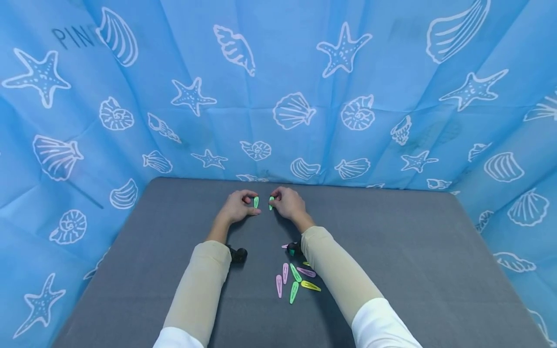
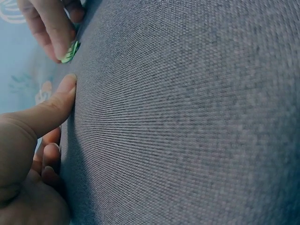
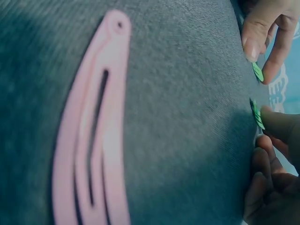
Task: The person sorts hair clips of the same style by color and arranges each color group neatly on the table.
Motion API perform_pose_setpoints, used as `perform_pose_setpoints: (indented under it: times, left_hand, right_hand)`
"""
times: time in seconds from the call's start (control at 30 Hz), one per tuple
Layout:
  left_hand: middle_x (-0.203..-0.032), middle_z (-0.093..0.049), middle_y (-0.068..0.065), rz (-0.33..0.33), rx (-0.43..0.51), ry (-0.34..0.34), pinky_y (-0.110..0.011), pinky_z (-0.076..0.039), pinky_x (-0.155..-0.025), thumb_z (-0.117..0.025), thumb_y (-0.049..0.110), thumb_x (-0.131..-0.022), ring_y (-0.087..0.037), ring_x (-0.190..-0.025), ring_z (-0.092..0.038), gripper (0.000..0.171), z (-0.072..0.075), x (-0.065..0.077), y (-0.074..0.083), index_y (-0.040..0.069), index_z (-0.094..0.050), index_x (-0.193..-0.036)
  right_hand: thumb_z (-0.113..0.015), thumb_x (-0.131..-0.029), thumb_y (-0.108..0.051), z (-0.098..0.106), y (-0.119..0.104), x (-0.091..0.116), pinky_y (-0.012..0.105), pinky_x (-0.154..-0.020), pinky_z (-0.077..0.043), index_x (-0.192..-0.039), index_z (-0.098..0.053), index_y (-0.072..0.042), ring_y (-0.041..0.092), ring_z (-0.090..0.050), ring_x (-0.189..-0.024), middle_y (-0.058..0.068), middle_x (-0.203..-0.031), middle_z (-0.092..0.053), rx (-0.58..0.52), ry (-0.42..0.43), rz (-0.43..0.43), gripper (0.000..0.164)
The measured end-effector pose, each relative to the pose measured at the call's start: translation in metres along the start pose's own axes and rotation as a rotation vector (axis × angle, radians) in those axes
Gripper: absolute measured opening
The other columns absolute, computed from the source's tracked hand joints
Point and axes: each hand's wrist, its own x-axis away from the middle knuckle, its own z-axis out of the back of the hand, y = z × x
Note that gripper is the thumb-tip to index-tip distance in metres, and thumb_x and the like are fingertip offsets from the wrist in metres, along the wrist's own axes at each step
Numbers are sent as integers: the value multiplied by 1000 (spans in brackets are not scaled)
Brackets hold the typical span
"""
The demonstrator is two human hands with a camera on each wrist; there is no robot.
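Observation:
At the far side of the table, my left hand (image 1: 237,205) holds a green snap hair clip (image 1: 256,202) between thumb and index finger, one at each end of it. Just to its right, my right hand (image 1: 290,203) pinches a second green hair clip (image 1: 271,203). The two clips stand a short gap apart, roughly parallel. In the right wrist view both green clips lie low at the cloth; the left hand's clip (image 3: 258,71) shows between its fingertips. From the left wrist view, the left hand's own clip cannot be made out.
Nearer me lie several loose hair clips: pink (image 1: 279,286), green (image 1: 294,293) and yellow (image 1: 311,285), some partly hidden by the right forearm. One pink clip (image 3: 112,145) fills much of the right wrist view. A grey cloth-covered table (image 1: 391,241) meets a blue shell-print curtain (image 1: 270,121).

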Motion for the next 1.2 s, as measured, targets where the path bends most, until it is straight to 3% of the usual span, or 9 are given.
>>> perform_pose_setpoints:
  times: [0.17, 0.47, 0.8, 1.2]
  left_hand:
    - [-113, -54, -8, -4, -10, -19, -44, -41, -93, -83, 26, -87, -25, -103, -47, 52, -2, -1, 2, 17, -64, -135]
    - [-112, -53, -7, 6, -27, -6, -44, -39, -92, -82, 26, -87, -26, -104, -45, 52, -2, 0, 4, 17, -64, -135]
    - [-112, -52, -7, 15, -5, -14, -46, -38, -95, -84, 27, -86, -27, -107, -44, 53, 0, 0, -1, 18, -64, -135]
    - [-112, -52, -7, 12, -1, -29, -45, -38, -95, -83, 27, -87, -26, -106, -45, 55, 2, 1, 0, 18, -64, -138]
  right_hand:
    - [-62, -102, -30, 7, 4, 6, 45, -94, -51, -126, -66, -10, 27, -62, -106, 11, -116, -64, 4, 0, 58, 31]
    - [-56, -103, -47, 23, 3, 31, 53, -109, -42, -146, -50, -12, 38, -45, -133, 18, -143, -47, 257, -17, 213, 56]
    - [-46, -101, -64, 35, 14, 68, 67, -119, -25, -160, -31, -18, 46, -21, -155, 20, -166, -26, 420, -47, 331, 76]
    - [-50, -98, -65, 37, 31, 118, 74, -118, -14, -162, -29, -22, 45, -11, -158, 18, -170, -19, 430, -79, 465, 80]
